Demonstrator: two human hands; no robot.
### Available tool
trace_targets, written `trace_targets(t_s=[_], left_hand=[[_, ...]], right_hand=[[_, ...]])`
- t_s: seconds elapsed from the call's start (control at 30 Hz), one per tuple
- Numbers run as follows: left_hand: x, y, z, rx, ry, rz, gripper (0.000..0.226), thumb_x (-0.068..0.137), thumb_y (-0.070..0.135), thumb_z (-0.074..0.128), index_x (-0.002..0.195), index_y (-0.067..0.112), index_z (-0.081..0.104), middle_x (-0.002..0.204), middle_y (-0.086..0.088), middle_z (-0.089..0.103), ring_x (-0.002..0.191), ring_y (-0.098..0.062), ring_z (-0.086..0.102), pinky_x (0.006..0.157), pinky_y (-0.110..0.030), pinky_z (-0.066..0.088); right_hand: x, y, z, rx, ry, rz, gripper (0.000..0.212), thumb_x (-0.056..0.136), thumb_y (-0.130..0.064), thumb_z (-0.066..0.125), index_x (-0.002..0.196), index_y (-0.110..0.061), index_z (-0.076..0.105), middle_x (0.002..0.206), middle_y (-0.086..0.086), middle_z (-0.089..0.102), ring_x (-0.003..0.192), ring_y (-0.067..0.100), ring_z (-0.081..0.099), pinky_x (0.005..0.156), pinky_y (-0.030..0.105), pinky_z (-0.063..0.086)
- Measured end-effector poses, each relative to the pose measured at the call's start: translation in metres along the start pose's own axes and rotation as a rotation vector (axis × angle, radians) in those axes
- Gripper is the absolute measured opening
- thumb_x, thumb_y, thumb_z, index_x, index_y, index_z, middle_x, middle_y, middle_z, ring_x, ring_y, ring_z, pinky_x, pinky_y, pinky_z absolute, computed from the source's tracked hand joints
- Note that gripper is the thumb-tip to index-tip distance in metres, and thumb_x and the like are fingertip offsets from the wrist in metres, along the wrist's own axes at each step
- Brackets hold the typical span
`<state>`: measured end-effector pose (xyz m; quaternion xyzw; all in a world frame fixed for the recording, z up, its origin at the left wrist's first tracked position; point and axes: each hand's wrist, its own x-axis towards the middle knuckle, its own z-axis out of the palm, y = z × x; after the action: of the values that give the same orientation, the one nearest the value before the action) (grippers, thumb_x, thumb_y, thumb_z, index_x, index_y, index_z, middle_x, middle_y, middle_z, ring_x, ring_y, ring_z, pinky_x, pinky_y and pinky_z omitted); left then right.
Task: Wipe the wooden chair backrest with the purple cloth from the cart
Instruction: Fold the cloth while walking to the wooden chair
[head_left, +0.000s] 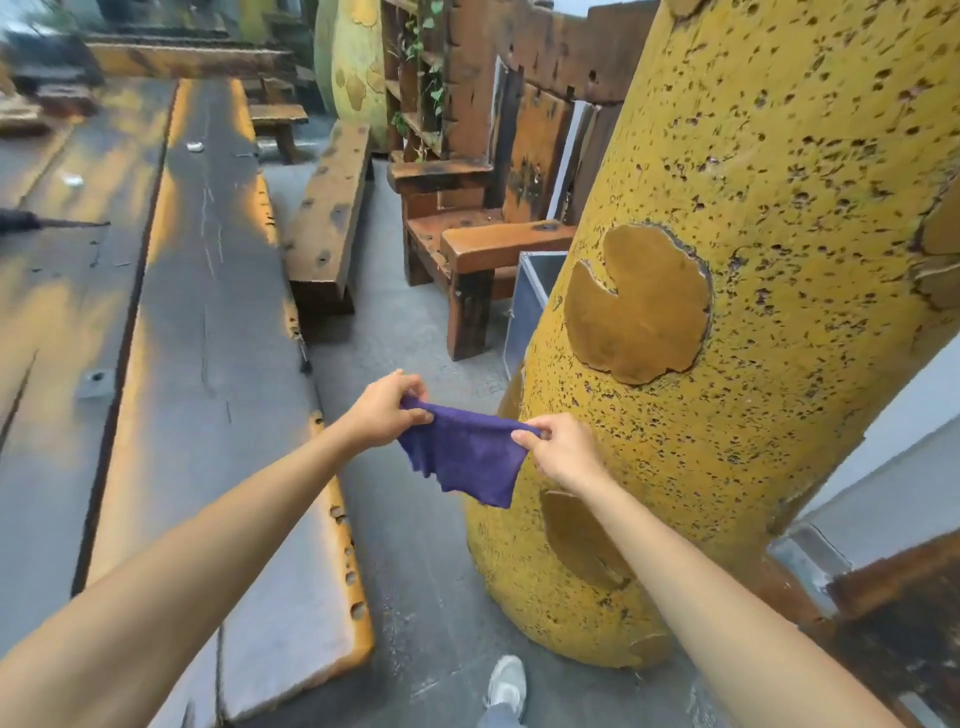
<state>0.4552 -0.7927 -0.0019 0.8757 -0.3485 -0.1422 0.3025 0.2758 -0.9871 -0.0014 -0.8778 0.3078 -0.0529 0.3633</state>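
Purple cloth (464, 453) hung in mid-air between my two hands, above the grey floor (415, 545). My left hand (384, 410) pinched one upper corner in closed fingers; my right hand (563, 449) pinched the other. The wooden chair (498, 228) stood well ahead, beside the yellow pillar (753, 322).
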Motion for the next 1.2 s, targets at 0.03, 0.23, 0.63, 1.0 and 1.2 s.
trace_targets(t_s=[0.03,0.23,0.63,1.0,1.2], left_hand=[[0.009,-0.007,-0.002,-0.011,0.0,-0.041,0.014,0.086,0.02,0.076,0.085,0.016,0.063,0.093,-0.008,0.07,0.091,-0.032,0.063,0.076,-0.033,0.044],[0.072,-0.048,-0.026,0.063,0.146,-0.173,0.015,0.089,0.028,0.074,0.097,0.016,0.077,0.094,-0.003,0.077,0.085,-0.021,0.069,0.072,-0.029,0.049],[0.19,-0.129,-0.065,0.135,0.226,-0.242,0.02,0.097,0.027,0.064,0.103,0.016,0.079,0.089,0.003,0.068,0.086,-0.018,0.061,0.078,-0.037,0.055],[0.413,-0.234,-0.135,0.158,0.074,-0.111,0.018,0.096,0.022,0.065,0.104,0.015,0.08,0.094,-0.004,0.072,0.094,-0.021,0.06,0.082,-0.038,0.053],[0.517,-0.258,-0.179,0.148,0.069,-0.087,0.018,0.096,0.027,0.061,0.099,0.015,0.073,0.096,-0.003,0.07,0.09,-0.022,0.064,0.08,-0.039,0.054]], right_hand=[[0.017,-0.001,0.004,-0.049,-0.031,-0.023,0.02,0.093,-0.039,0.067,0.086,-0.023,0.077,0.07,0.0,0.07,0.078,0.028,0.069,0.071,0.033,0.052],[0.136,-0.035,0.023,-0.233,-0.147,-0.164,0.03,0.1,-0.04,0.055,0.105,-0.018,0.075,0.105,0.016,0.075,0.104,0.037,0.066,0.084,0.039,0.052],[0.313,-0.107,0.094,-0.157,-0.195,-0.001,0.029,0.103,-0.029,0.038,0.11,-0.018,0.064,0.108,0.013,0.071,0.094,0.036,0.072,0.09,0.041,0.056],[0.517,-0.17,0.148,0.037,-0.116,0.198,0.027,0.104,-0.026,0.035,0.105,-0.022,0.062,0.083,0.008,0.072,0.055,0.022,0.073,0.078,0.042,0.061],[0.61,-0.211,0.148,0.145,0.008,0.25,0.024,0.104,-0.028,0.038,0.098,-0.033,0.061,0.063,-0.003,0.071,0.046,0.014,0.069,0.075,0.039,0.061]])
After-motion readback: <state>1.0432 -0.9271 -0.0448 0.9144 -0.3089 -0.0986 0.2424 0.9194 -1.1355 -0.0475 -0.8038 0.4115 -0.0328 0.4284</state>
